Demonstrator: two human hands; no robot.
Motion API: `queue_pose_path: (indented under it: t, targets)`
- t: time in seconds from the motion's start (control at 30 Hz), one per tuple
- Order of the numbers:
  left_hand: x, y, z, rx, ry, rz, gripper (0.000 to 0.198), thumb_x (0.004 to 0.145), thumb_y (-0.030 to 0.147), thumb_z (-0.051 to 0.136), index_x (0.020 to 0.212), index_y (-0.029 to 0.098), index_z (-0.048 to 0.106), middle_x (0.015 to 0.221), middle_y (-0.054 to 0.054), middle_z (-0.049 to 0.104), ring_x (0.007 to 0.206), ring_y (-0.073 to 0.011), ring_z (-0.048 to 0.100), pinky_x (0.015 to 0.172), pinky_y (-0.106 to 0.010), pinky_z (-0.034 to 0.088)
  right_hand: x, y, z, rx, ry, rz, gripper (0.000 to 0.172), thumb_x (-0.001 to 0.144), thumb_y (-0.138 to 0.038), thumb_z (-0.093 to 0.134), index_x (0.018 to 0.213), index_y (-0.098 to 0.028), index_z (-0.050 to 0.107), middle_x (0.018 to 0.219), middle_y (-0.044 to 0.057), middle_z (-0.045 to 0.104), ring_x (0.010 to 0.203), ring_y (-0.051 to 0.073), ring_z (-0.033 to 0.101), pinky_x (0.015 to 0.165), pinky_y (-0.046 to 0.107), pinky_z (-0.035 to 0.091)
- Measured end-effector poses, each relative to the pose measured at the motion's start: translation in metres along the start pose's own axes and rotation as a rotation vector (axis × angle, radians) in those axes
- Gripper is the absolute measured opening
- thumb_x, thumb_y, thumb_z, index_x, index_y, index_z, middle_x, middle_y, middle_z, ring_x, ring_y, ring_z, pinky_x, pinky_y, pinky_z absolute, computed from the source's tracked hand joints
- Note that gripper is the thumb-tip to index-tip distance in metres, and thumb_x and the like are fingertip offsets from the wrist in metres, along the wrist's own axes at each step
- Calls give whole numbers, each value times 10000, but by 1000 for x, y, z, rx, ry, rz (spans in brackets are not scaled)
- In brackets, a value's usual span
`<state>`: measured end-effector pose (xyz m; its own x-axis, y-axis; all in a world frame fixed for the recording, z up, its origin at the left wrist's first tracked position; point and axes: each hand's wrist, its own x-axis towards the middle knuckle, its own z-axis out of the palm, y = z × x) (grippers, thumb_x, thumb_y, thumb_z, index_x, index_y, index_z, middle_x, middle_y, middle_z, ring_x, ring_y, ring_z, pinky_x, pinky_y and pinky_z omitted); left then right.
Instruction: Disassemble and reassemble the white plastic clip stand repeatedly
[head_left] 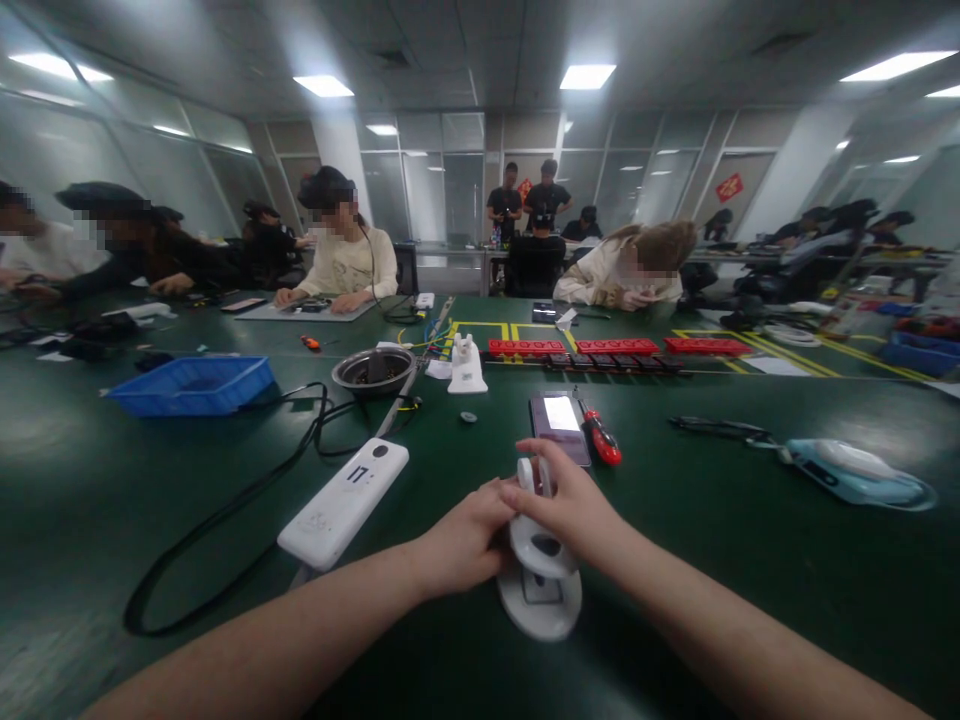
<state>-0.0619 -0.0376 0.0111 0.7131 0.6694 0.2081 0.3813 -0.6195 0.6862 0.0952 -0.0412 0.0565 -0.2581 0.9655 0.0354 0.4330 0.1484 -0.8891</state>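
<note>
Between my hands, in front of me, is a white plastic housing (553,563) with a rounded body and a narrow upper bracket. My left hand (471,530) closes on it from the left, its fingertips partly hidden behind it. From the right, my right hand (570,497) grips the upper part, with thumb and fingers around the bracket. Just below the housing shows a white round base (538,622) with a dark outline on its face; whether the two are joined I cannot tell. Beyond my hands lie a phone (559,425) with a lit screen and a red-handled screwdriver (602,438).
A white power bank (345,503) with a black cable lies left. Farther off are a blue tray (196,385), a metal bowl (373,368), another white plastic piece (467,370) and red strips (615,347). A light-blue device (855,473) lies right. Several people sit around.
</note>
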Motion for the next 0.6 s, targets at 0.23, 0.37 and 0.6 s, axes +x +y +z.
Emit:
queue_pose_path:
  t: [0.23, 0.37, 0.6]
  targets:
    - [-2, 2, -1, 42, 4, 19, 552, 698, 139, 536, 1225, 213, 387, 1294, -78, 393, 1211, -232, 322, 1031, -414, 197, 13, -8, 5, 16, 41, -86, 220, 601, -201, 473, 809, -184, 405, 658, -41, 455, 580, 99, 458, 517, 210, 391]
    - [-2, -1, -1, 49, -19, 40, 584, 718, 161, 532, 1266, 212, 338, 1334, -68, 360, 1258, -217, 252, 1048, -416, 160, 19, -16, -28, -58, 227, -38, 276, 694, -313, 436, 930, -212, 336, 712, -37, 470, 563, 102, 489, 495, 215, 402]
    - [-3, 1, -7, 39, -41, 62, 633, 715, 294, 584, 1284, 223, 318, 1329, -71, 372, 1246, -223, 280, 1035, -406, 181, 6, 40, -55, -491, 241, 189, 206, 674, -344, 551, 759, -180, 460, 629, 11, 533, 551, 162, 527, 489, 267, 383]
